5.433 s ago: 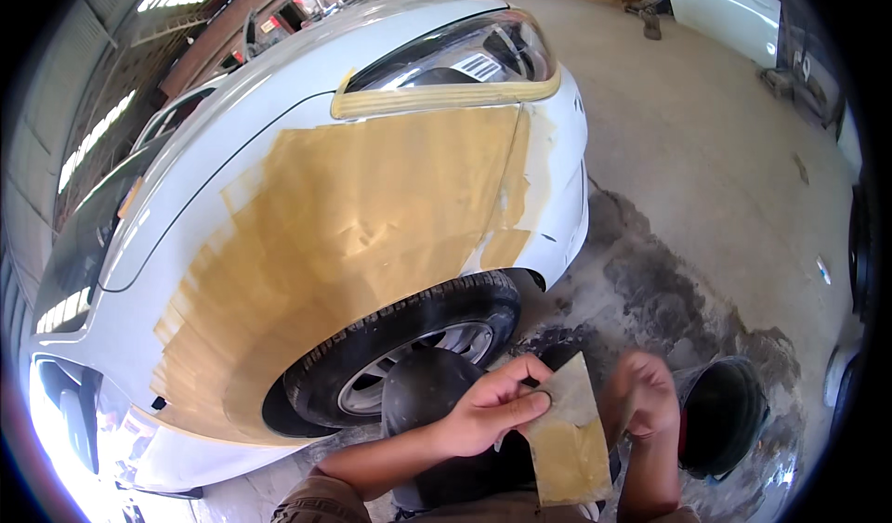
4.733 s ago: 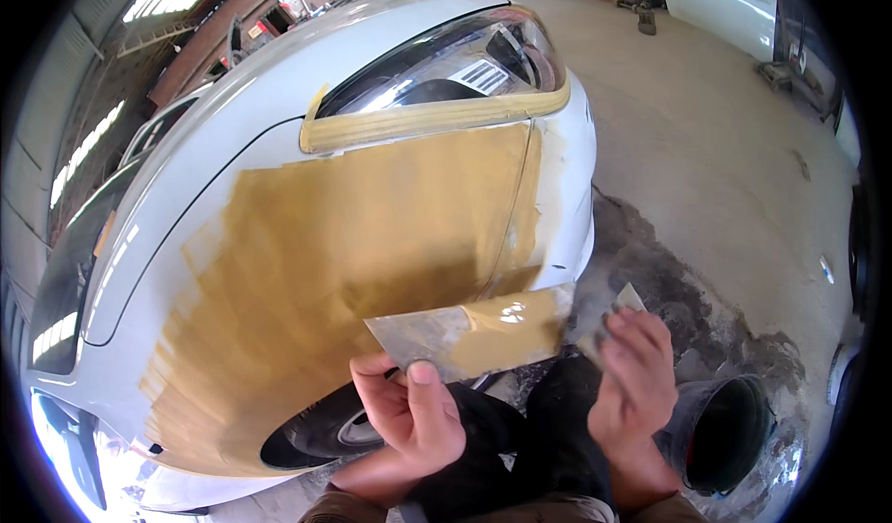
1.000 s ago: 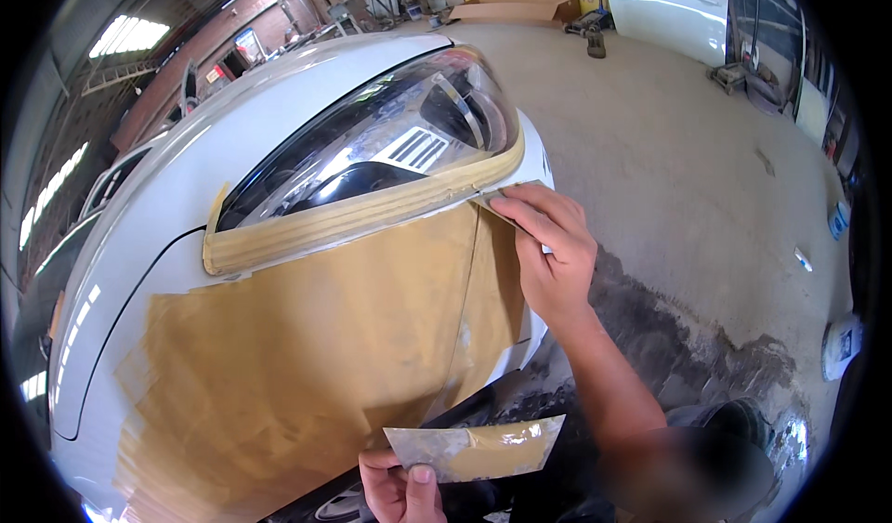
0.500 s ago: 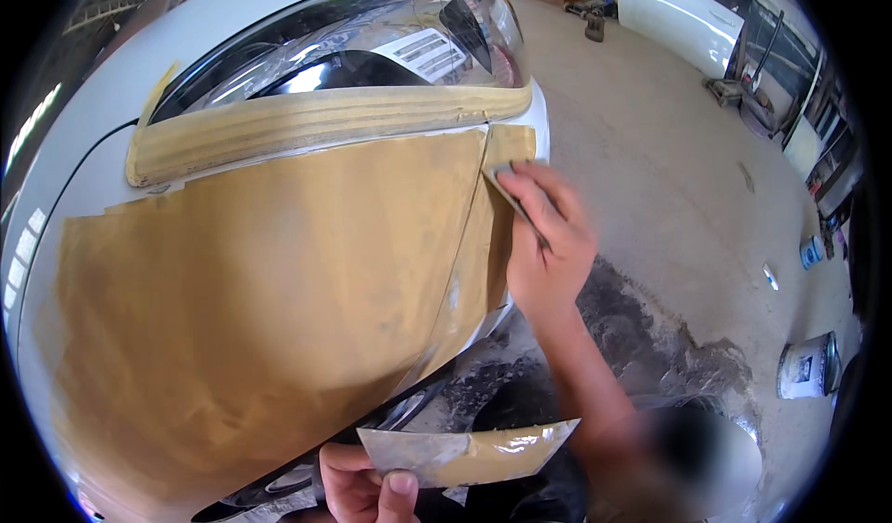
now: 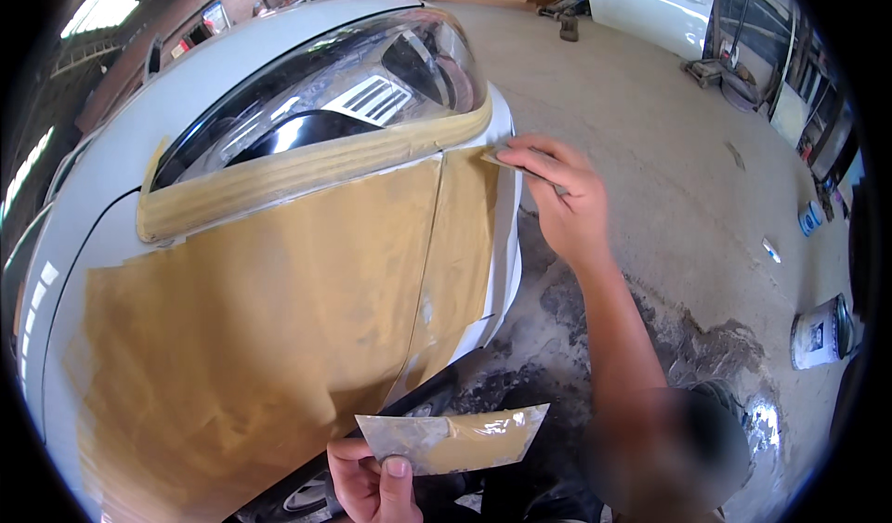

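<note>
A white car's front corner fills the left. A tan filler coat [image 5: 251, 337] covers its fender and bumper [image 5: 506, 235], and tan tape rims the headlight [image 5: 325, 114]. My right hand [image 5: 557, 198] presses a thin metal spreader [image 5: 520, 163] against the bumper's top edge, just below the headlight's corner. My left hand [image 5: 372, 477] sits low, gripping a flat metal plate [image 5: 451, 438] smeared with tan filler. That plate is held level, apart from the car.
The front wheel [image 5: 307, 495] shows under the fender by my left hand. The concrete floor is stained dark below the bumper. A can [image 5: 818, 333] lies at the right, a small tin [image 5: 810, 216] farther back. A white car door [image 5: 650, 7] stands far off.
The view has pulled back a little from the car. My right hand has risen along the bumper seam to the corner under the headlight. The left hand keeps the plate low.
</note>
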{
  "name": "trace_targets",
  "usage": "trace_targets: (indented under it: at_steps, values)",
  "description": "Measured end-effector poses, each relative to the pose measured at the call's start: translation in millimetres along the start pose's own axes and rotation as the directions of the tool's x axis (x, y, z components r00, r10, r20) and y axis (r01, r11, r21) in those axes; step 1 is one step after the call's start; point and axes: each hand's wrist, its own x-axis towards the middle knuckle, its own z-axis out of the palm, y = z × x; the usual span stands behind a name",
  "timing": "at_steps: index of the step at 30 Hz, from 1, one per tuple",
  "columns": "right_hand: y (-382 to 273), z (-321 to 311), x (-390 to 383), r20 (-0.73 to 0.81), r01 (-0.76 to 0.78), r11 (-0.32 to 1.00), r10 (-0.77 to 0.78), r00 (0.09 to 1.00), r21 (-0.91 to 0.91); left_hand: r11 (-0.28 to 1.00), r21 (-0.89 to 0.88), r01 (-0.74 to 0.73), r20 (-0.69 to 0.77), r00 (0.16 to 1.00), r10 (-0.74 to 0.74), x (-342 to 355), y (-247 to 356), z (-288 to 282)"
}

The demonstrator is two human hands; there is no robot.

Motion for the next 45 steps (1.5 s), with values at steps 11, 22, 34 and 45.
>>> trace_targets:
  at_steps: [11, 22, 34, 45]
  values:
    - [10.6, 33.5, -17.2, -0.033, -0.079, 0.990, 0.083, 0.996, 0.115, 0.996, -0.091, -0.008, -0.033, 0.999, 0.005, 2.5, 12.5, 7.5]
    - [-2.3, 44.3, -69.3, -0.124, -0.173, 0.979, 0.185, 0.975, 0.107, 0.992, -0.123, -0.001, 0.029, 1.000, 0.005, -0.1, 14.9, 8.7]
    - [-45.3, 48.1, -123.8, -0.127, -0.320, 0.940, 0.335, 0.934, 0.120, 0.997, -0.079, -0.002, 0.065, 0.998, 0.008, -5.0, 11.6, 9.0]
    - [-80.5, 51.0, -166.4, -0.121, -0.371, 0.925, 0.378, 0.918, 0.083, 0.999, -0.008, -0.037, 0.016, 0.999, 0.037, -1.0, 11.7, 12.3]
